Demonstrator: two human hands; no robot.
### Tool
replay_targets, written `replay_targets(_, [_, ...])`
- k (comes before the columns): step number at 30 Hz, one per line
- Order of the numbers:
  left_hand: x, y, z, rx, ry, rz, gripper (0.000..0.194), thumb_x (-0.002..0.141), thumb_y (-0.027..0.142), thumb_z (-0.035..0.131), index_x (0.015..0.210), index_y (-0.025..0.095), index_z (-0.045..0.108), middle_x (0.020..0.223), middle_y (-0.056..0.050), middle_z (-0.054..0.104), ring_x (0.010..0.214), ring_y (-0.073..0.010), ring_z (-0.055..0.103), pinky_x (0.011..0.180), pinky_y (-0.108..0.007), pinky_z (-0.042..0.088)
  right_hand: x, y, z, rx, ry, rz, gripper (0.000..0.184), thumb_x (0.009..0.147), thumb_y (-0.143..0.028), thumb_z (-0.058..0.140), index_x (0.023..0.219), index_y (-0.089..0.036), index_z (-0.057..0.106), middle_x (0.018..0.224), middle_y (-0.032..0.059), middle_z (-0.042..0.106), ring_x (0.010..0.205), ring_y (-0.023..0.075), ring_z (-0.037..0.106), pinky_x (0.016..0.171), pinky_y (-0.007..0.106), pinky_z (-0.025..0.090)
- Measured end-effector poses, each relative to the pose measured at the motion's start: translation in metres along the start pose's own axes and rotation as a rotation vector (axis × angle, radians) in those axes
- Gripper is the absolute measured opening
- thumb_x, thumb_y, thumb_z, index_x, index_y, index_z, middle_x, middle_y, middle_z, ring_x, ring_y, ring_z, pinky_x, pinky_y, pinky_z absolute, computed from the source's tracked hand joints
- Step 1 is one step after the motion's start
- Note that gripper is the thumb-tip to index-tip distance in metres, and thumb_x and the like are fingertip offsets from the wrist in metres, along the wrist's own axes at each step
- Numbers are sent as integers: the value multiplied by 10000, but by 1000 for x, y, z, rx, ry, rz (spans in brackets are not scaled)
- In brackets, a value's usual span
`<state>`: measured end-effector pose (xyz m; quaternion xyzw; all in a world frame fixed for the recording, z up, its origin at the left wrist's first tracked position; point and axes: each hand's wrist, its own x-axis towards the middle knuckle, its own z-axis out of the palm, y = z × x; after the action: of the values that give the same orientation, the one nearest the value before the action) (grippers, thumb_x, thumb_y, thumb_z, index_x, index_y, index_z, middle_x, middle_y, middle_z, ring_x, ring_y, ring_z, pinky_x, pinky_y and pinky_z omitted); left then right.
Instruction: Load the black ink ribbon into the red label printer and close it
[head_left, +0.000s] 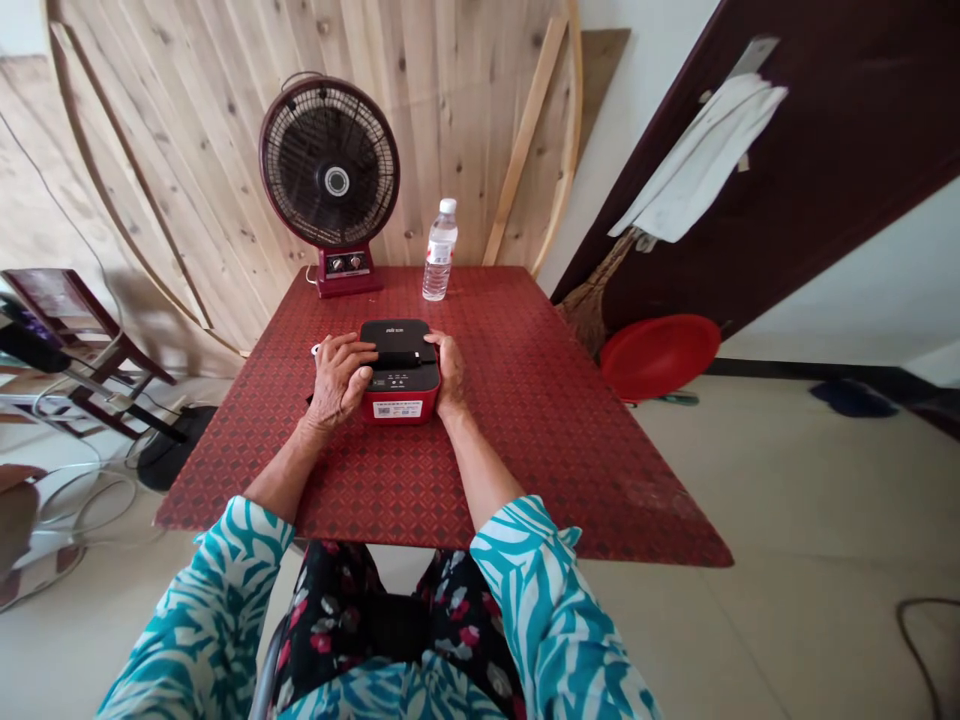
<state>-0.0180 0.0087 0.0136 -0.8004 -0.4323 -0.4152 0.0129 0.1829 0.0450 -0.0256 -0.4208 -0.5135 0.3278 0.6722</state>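
Compact red-and-black printer point(401, 398), possibly a label model, sits on a table point(570, 420) with a red diamond-patterned top, nearer the seated person's end. Left hand point(337, 380), in a teal-and-white patterned sleeve point(225, 600), lies across the printer's black lid point(394, 336), its fingers point(360, 352) over a slim black bar point(397, 359). Right hand point(450, 372) sits against the printer's right side, at the lid's edge. The hands are apart, one to each side, both touching the printer; whether either is clamped on it cannot be told from this view. A small white object point(316, 349), too small to identify, lies on the table just beside the left hand. At the table's far end stand a maroon desk fan point(330, 165) and a plastic water bottle point(440, 250). Beyond the table's right side, a red plastic basin point(660, 357) and a straw broom point(592, 310) sit by a dark door point(787, 200).
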Motion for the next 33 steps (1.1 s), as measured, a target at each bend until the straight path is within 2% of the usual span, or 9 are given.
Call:
replay_targets(6, [0, 6, 0, -7, 19, -51, 535, 1026, 466, 250, 1001, 241, 734, 1086, -58, 735, 1263, -234, 502, 1185, -517, 207, 1, 2, -1, -19, 1, -20, 437, 891, -580, 343, 894, -283, 664, 1160, 41, 654, 1196, 208, 547, 1138, 416, 363])
replay_targets(10, [-3, 8, -1, -30, 12, -54, 568, 1030, 474, 212, 1050, 240, 730, 1111, -67, 732, 1264, -233, 511, 1172, -515, 232, 1, 3, -1, -5, -6, -14, 468, 877, -619, 356, 899, -271, 669, 1136, 52, 667, 1175, 212, 563, 1143, 432, 361])
replay_targets(15, [-5, 2, -3, -30, 119, -91, 551, 1026, 462, 206, 1158, 230, 688, 1212, -81, 697, 1287, -236, 512, 1127, -464, 315, -4, 9, 2, 132, 44, 111, 561, 829, -690, 450, 1142, -262, 633, 1232, 74, 669, 1175, 215, 591, 1096, 438, 421])
replay_targets(18, [-3, 2, -10, -5, 208, -136, 448, 1007, 444, 311, 1106, 235, 695, 1169, -79, 704, 1209, -240, 567, 1084, -441, 359, -5, 15, 4, 190, 83, 188, 615, 803, -712, 477, 1183, -251, 620, 1210, 80, 688, 1139, 221, 619, 1039, 439, 461])
replay_targets(22, [-2, 7, -16, -125, 244, -306, 283, 916, 423, 511, 1017, 238, 699, 1010, -56, 706, 966, -208, 632, 899, -357, 477, -3, 17, 3, 154, 72, 191, 574, 788, -704, 496, 1064, -238, 683, 1167, 71, 714, 1139, 226, 615, 1042, 431, 453])
replay_targets(24, [-1, 9, -17, -261, 222, -426, 263, 871, 409, 547, 983, 219, 689, 884, -36, 677, 790, -168, 623, 727, -291, 490, -2, 17, 3, 137, 60, 185, 554, 795, -694, 488, 1030, -239, 700, 1145, 61, 723, 1119, 223, 619, 1033, 424, 455])
replay_targets(27, [3, 10, -17, -480, 160, -592, 270, 790, 404, 608, 952, 195, 660, 689, 17, 591, 542, -102, 512, 518, -231, 393, -1, 17, 3, 146, 57, 178, 532, 809, -679, 475, 1018, -248, 707, 1126, 48, 730, 1088, 214, 626, 1005, 409, 468])
replay_targets(31, [13, 13, -25, -705, -36, -791, 396, 679, 400, 707, 991, 182, 600, 530, 88, 486, 374, -58, 352, 393, -209, 246, 0, 18, 4, 163, 56, 187, 533, 803, -681, 482, 1011, -247, 710, 1106, 45, 733, 1077, 212, 626, 994, 402, 470])
replay_targets(33, [16, 16, -31, -756, -132, -841, 481, 635, 382, 748, 1033, 177, 570, 490, 113, 458, 339, -50, 313, 367, -200, 201, 0, 19, 5, 172, 56, 193, 533, 801, -679, 487, 1012, -244, 711, 1108, 46, 732, 1077, 212, 627, 991, 400, 472])
